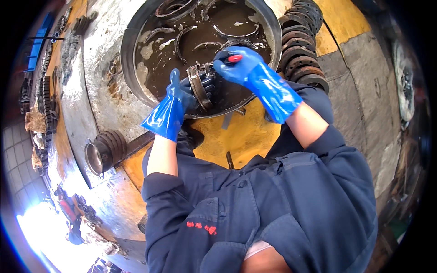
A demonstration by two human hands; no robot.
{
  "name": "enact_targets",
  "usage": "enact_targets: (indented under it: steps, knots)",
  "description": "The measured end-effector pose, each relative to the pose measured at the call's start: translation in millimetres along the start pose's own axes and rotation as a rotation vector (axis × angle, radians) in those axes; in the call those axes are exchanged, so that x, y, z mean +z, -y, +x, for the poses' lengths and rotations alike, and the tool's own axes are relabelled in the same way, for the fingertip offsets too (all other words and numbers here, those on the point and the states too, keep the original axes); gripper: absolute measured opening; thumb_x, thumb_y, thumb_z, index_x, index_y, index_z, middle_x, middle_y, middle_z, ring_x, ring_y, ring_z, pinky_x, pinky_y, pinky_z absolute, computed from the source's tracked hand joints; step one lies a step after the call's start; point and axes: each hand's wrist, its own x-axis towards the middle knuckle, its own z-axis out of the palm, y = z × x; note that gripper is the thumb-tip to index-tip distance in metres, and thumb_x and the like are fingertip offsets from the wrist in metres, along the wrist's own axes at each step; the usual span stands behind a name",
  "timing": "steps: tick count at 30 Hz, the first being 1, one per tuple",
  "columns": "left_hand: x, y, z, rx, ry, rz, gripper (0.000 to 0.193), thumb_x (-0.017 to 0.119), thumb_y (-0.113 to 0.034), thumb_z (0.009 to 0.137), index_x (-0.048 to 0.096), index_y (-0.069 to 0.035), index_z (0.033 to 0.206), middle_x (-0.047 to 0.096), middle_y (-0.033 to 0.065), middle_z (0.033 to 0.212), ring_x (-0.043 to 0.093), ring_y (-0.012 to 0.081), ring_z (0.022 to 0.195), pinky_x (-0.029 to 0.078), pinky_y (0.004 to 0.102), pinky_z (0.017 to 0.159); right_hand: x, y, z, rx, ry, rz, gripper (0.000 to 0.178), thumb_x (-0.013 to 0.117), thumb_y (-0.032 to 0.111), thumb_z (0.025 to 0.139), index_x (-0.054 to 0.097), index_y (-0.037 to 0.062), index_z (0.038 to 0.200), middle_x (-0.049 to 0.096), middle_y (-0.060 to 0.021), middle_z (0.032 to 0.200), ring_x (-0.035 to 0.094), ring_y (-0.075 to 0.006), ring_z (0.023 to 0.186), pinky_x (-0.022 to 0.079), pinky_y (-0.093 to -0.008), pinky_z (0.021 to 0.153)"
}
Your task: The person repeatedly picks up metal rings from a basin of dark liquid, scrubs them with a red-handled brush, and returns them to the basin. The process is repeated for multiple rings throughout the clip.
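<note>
Holding a ring [197,87] in my left hand [179,93], a tool [235,58] in my right hand [242,66], inside the basin's near edge [214,114] probably contains drips.

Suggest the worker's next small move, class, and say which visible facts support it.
Probably turn the ring slightly with the left hand, exposing another part to the red-ended tool: the right hand grips that tool beside the ring, and both hands work over the basin.
</note>
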Motion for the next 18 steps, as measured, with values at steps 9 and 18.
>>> enact_targets:
  steps: [9, 18]
  knots:
    - [24.9, -1.3, -30.9, 0.076, -0.099, 0.128, 0.091, 0.042, -0.077, 0.108, 0.07, 0.004, 0.139, 0.077, 0.0207, 0.127, 0.073, 0.0371, 0.113, 0.056, 0.0503, 0.107, 28.4, 31.6, -19.6, -0.72, 0.462, -0.303, 0.014, 0.08, 0.017, 0.082, 0.073, 0.013, 0.093, 0.074, -0.0085, 0.093, 0.075, -0.0335, 0.084, 0.062, -0.0446, 0.069]
    - [-23.6, 2.8, -28.1, 0.291, -0.082, 0.256, 0.089, 0.045, -0.075, 0.108, 0.071, 0.004, 0.139, 0.077, 0.0202, 0.126, 0.074, 0.0364, 0.113, 0.056, 0.0499, 0.107, -2.6, 8.7, 13.9, 0.371, 0.039, 0.129, 0.039, 0.068, 0.045, 0.092, 0.079, 0.0078, 0.098, 0.08, -0.016, 0.092, 0.077, -0.0335, 0.089, 0.058, -0.0417, 0.082]
